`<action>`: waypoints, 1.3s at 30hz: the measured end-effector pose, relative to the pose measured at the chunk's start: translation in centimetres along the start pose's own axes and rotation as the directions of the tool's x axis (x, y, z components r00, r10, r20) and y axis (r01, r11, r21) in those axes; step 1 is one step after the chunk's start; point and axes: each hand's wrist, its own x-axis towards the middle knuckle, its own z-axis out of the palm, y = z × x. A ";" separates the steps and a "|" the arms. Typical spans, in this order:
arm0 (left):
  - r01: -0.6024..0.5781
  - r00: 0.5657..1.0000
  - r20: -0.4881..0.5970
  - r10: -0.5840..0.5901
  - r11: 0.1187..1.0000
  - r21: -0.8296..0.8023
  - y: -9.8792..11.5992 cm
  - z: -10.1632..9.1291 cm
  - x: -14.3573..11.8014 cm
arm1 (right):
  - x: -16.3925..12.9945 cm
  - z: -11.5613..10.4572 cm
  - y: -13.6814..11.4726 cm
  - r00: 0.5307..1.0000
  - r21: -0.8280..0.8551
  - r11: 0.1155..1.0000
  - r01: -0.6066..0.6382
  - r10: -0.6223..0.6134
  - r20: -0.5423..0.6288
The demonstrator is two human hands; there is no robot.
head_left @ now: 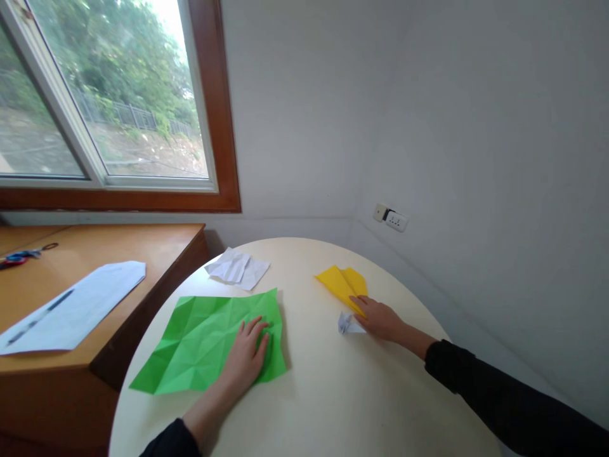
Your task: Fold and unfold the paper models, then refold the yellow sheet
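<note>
Currently the left hand (pixel 247 355) is lying open and flat, palm down, on the right part of a creased green paper sheet (pixel 204 343), fingers spread and pinning it to the round cream counter (pixel 314 393); the sheet is resting unfolded near the counter's left edge, its crease pattern showing plainly. The right hand (pixel 378 319) is reaching out to the far right, fingers loosely extended over the near tip of a folded yellow paper (pixel 343 282); it appears to be touching that tip, though whether it is pinching or only resting I cannot tell. A small crumpled white scrap (pixel 347 324) is sitting just beside that hand, on its left. A folded white sheet (pixel 236 268) is lying at the back of the counter, apart from both hands. Beside the counter a wooden desk (pixel 157 251) is carrying a long white envelope (pixel 71 308) and, at the far end, scissors (pixel 21 256) with red and blue handles. A window (pixel 109 101) is filling the upper left; a wall socket (pixel 392 219) is sitting on the right wall. Judgement on handling: the green sheet is light and springy along its creases, so keeping the flat palm spread is holding it well; the yellow piece wants a light fingertip touch at the tip, so its folds are not being crushed.
</note>
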 end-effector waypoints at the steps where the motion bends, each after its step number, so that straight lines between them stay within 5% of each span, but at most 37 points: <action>1: 0.017 1.000 0.002 -0.017 0.999 -0.030 -0.1 0.0 0.0 | 0.0 0.1 0.0 1.000 0.004 1.000 -0.001 0.001 -0.002; 20: 0.036 0.998 -0.032 -0.046 0.961 -0.273 -0.3 -0.2 0.2 | 2.1 -2.1 1.9 0.996 0.102 0.994 -0.050 0.058 -0.069; 39: 0.021 0.993 -0.101 -0.058 0.942 -0.336 -0.4 -0.4 0.2 | 3.4 0.2 0.8 0.995 0.089 0.994 -0.070 0.076 -0.062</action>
